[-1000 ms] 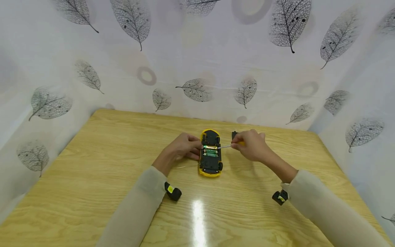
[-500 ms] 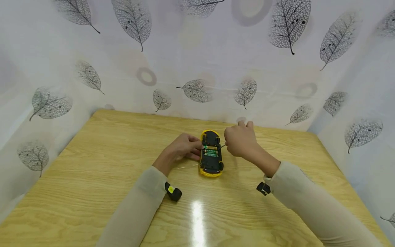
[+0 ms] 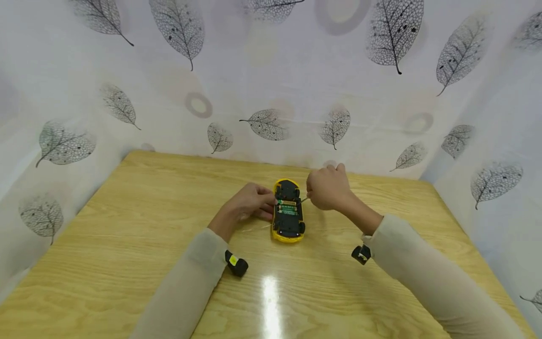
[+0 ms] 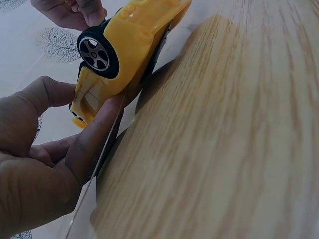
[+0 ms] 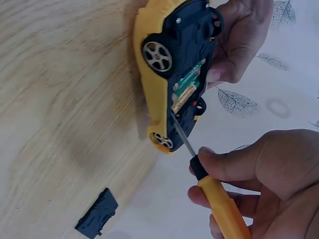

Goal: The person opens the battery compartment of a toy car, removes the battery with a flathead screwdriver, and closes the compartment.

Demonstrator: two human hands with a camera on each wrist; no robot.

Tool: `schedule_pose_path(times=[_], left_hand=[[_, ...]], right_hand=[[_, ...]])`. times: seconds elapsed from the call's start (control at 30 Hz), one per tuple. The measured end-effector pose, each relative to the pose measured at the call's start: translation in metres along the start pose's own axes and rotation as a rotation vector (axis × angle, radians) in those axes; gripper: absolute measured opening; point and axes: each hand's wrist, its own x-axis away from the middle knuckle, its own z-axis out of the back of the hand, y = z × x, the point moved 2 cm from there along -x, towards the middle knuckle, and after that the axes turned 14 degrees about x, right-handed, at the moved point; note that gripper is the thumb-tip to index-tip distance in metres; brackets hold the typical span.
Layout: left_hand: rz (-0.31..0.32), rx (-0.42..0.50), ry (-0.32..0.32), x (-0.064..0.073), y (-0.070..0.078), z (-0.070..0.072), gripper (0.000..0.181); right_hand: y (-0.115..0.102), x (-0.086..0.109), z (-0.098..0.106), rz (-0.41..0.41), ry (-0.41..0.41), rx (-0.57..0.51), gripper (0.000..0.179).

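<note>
My left hand [image 3: 252,202] grips the toy car [image 3: 289,226], upside down on the table [image 3: 127,226]. My right hand [image 3: 328,188] holds the screwdriver [image 5: 223,206], tip beside the batteries [image 5: 185,97], seated uncovered. The battery cover [image 5: 97,214] is off, not refitted.

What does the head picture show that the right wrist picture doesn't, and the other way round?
Only the head view: both beige sleeves and the black wrist cameras.

Only the right wrist view: the small black cover and the screwdriver's orange-yellow handle.

Both: the upside-down yellow toy car, its batteries, the screwdriver's metal shaft, the left hand, the right hand, the wooden table and the leaf-print backdrop.
</note>
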Motion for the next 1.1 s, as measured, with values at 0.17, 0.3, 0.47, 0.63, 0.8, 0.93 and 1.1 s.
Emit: schedule_pose_path(times=[0.17, 0.3, 0.47, 0.63, 0.8, 0.93, 1.1], left_hand=[[-0.003, -0.006, 0.008, 0.0, 0.0, 0.001, 0.036], [-0.006, -0.008, 0.011, 0.0, -0.001, 0.003, 0.035], [-0.001, -0.001, -0.001, 0.001, -0.001, 0.003, 0.036], [-0.003, 0.002, -0.013, 0.003, -0.001, 0.003, 0.037], [-0.005, -0.003, -0.011, 0.002, -0.002, 0.004, 0.036], [-0.002, 0.0, 0.0, 0.001, -0.003, 0.005, 0.038], [0.004, 0.015, 0.003, 0.001, -0.004, 0.004, 0.04]], right_hand=[[0.007, 0.009, -0.013, -0.04, 0.076, -0.113, 0.022], [0.011, 0.018, -0.029, -0.067, 0.157, -0.194, 0.011], [0.014, 0.026, -0.046, -0.104, 0.226, -0.357, 0.01], [0.016, 0.031, -0.057, -0.139, 0.245, -0.499, 0.009], [0.017, 0.031, -0.066, -0.148, 0.251, -0.567, 0.01], [0.017, 0.032, -0.065, -0.119, 0.267, -0.522, 0.01], [0.012, 0.031, -0.045, -0.092, 0.263, -0.321, 0.01]])
